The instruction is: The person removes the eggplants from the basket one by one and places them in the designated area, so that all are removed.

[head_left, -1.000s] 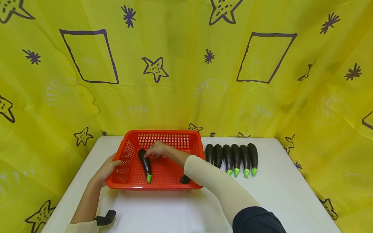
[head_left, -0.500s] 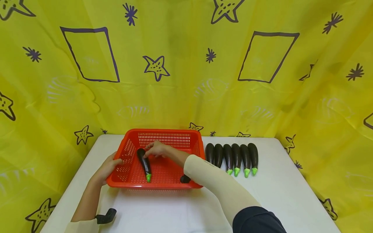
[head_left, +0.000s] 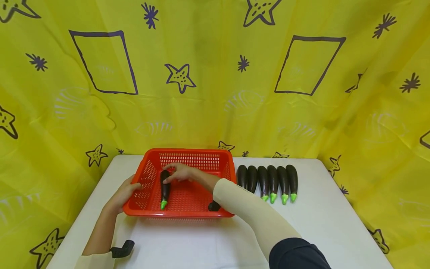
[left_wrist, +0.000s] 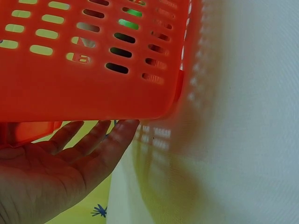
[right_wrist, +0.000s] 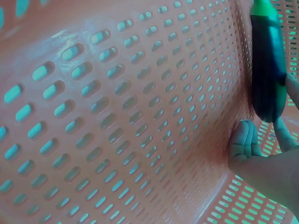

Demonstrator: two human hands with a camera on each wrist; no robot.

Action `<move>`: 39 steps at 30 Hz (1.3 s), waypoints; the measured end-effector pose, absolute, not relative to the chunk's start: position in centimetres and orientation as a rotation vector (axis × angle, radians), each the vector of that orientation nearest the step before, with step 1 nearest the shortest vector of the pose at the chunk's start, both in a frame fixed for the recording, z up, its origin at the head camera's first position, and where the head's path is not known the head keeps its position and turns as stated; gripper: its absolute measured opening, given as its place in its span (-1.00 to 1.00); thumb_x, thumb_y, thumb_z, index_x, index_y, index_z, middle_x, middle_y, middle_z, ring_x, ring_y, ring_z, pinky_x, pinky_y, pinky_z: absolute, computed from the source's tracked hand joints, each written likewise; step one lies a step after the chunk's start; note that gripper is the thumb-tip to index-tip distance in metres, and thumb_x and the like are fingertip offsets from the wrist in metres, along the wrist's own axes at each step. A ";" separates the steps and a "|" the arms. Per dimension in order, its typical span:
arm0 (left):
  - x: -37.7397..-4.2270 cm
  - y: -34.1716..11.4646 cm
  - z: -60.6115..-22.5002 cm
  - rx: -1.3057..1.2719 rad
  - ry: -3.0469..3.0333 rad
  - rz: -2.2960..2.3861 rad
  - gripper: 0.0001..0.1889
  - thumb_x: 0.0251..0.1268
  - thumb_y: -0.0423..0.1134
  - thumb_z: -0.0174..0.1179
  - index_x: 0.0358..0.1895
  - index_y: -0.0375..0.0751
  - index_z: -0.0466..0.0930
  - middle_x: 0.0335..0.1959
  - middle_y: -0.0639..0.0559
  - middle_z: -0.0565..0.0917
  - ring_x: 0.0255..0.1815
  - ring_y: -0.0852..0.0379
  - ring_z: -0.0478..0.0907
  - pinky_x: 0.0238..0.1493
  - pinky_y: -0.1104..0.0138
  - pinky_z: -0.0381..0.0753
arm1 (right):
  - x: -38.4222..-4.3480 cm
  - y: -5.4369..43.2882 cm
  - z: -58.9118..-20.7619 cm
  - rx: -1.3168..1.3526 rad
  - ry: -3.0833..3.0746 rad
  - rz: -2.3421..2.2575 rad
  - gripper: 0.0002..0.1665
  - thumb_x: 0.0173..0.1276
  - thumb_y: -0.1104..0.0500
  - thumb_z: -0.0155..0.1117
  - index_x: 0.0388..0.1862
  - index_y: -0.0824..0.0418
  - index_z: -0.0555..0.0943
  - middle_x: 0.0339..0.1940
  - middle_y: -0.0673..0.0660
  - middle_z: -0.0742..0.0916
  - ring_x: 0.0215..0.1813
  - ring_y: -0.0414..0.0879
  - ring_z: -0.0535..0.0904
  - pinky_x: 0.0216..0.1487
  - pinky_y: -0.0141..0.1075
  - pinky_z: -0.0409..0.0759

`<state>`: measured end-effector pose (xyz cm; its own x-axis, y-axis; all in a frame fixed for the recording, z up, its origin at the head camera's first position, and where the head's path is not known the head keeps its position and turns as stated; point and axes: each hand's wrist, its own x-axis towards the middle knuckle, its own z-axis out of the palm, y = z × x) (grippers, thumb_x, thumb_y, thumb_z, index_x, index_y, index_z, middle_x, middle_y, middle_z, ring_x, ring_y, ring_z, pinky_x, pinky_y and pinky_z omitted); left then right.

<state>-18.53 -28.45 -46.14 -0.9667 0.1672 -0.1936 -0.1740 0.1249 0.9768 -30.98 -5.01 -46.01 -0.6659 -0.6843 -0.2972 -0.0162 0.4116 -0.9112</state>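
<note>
A red plastic basket [head_left: 188,214] with slotted walls stands on the white table. Inside it, toward the left, an eggplant [head_left: 165,192] lies nearly lengthwise, green stem end facing me. My right hand [head_left: 181,173] reaches in and holds this eggplant near its dark blunt end. The right wrist view puts the thumb on the eggplant's [right_wrist: 267,65] side and a finger at its blunt tip, other fingers curled below. At the basket's left side my left hand [head_left: 122,194] grips the rim, thumb over it. Its fingers [left_wrist: 100,149] lie outside under the rim in the left wrist view.
Several more eggplants [head_left: 273,183] lie in a row on the table right of the basket, stems toward me. My right forearm passes over the basket's right wall. A yellow patterned curtain [head_left: 208,112] surrounds the table at the back and sides.
The eggplant in the basket has turned from slanting to nearly straight, its green end swinging left. My right hand's finger has stretched toward its far end. The left hand stays on the rim.
</note>
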 end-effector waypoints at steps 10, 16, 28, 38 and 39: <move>-18.5 -28.4 -46.0 -0.001 2.144 1.926 -0.36 0.51 -0.44 -0.16 0.58 -0.49 -0.07 0.34 -0.51 0.33 0.01 -0.07 0.60 -0.04 0.05 0.78 | -30.9 -5.1 -46.0 -0.577 1.960 -1.330 -0.20 0.26 0.48 0.47 0.48 0.43 0.41 -0.04 0.17 0.67 -0.10 -0.08 0.65 -0.11 -0.24 0.68; -18.5 -28.4 -46.0 0.008 2.139 1.932 -0.36 0.50 -0.44 -0.16 0.58 -0.50 -0.07 0.33 -0.51 0.33 0.01 -0.08 0.59 -0.04 0.06 0.78 | -31.0 -4.8 -45.8 -0.574 1.864 -1.323 -0.32 0.25 0.55 0.42 0.35 0.44 0.45 -0.10 0.20 0.70 -0.11 -0.04 0.69 0.03 -0.18 0.70; -18.5 -28.3 -46.0 -0.001 2.126 1.942 -0.37 0.49 -0.44 -0.17 0.57 -0.51 -0.06 0.31 -0.49 0.34 0.01 -0.09 0.57 -0.03 0.08 0.77 | -30.9 -3.9 -44.7 -0.527 1.718 -1.430 -0.16 0.27 0.64 0.31 0.44 0.27 0.24 -0.08 0.30 0.67 0.00 0.27 0.72 0.07 0.19 0.71; -18.4 -28.3 -45.8 -0.016 2.125 1.941 -0.38 0.49 -0.44 -0.16 0.55 -0.50 -0.05 0.31 -0.48 0.35 -0.03 -0.06 0.60 -0.06 0.08 0.78 | -31.0 -2.8 -43.6 -0.495 1.756 -1.442 -0.16 0.32 0.59 0.32 0.49 0.20 0.26 0.05 0.33 0.65 0.09 0.27 0.67 0.14 0.27 0.64; -18.4 -28.3 -45.7 -0.017 2.125 1.941 -0.38 0.49 -0.44 -0.16 0.55 -0.50 -0.05 0.31 -0.48 0.35 -0.02 -0.06 0.60 -0.05 0.08 0.78 | -31.0 -2.7 -43.4 -0.497 1.760 -1.436 -0.17 0.33 0.57 0.32 0.49 0.20 0.26 0.06 0.33 0.65 0.09 0.26 0.68 0.15 0.27 0.64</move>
<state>-18.39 -28.29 -45.72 -0.9655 0.1672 -0.1997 -0.1838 0.1059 0.9772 -30.96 -2.70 -43.35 -0.6078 -0.7227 -0.3292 0.1777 0.2803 -0.9433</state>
